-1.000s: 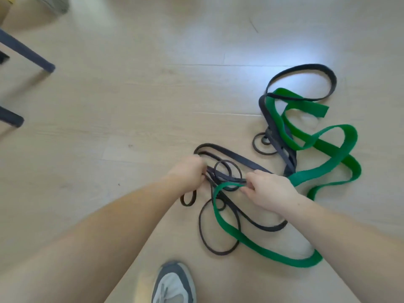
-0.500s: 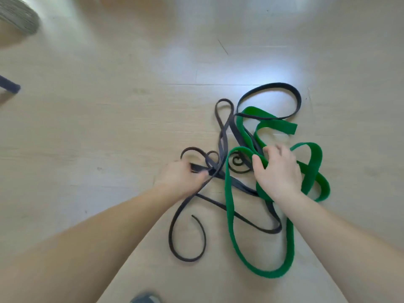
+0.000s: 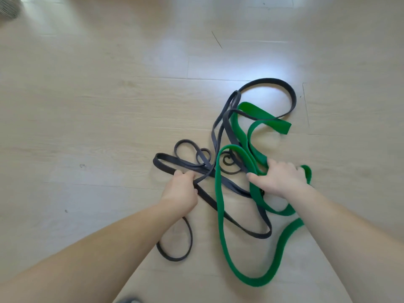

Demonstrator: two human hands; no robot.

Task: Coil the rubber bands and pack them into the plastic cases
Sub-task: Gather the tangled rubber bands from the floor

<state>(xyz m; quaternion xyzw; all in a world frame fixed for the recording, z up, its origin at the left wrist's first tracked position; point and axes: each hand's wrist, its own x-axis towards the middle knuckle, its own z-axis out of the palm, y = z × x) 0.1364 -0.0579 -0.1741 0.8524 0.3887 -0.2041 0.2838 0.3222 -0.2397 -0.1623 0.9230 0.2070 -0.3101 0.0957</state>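
Flooring of pale wood-look planks is filling the whole head view, with daylight glaring off its far side. On it the wide green flat rubber band is lying uncoiled in long open loops, running from beyond the right hand down to a broad bend near the bottom of the view. The narrow dark grey rubber bands are lying tangled with it. One large loop is reaching farthest away, several strands are crossing the green one in the middle, and one small loop is passing beneath the left forearm.

The left hand is clenching round a bunch of the dark strands at the left side of the tangle, with its fingers curled over them. A folded end is sticking out just beyond the fingers. The right hand is sitting on the right side of the tangle. Its fingers are bending down over the green band and grasping it, with the thumb stretching out leftward. The green band is passing under the palm and curling round past the fingertips. Green and dark strands are lying between the two hands.

A grey shoe toe is showing at the bottom edge. A blurred grey object is showing in the top left corner; what it is cannot be told.
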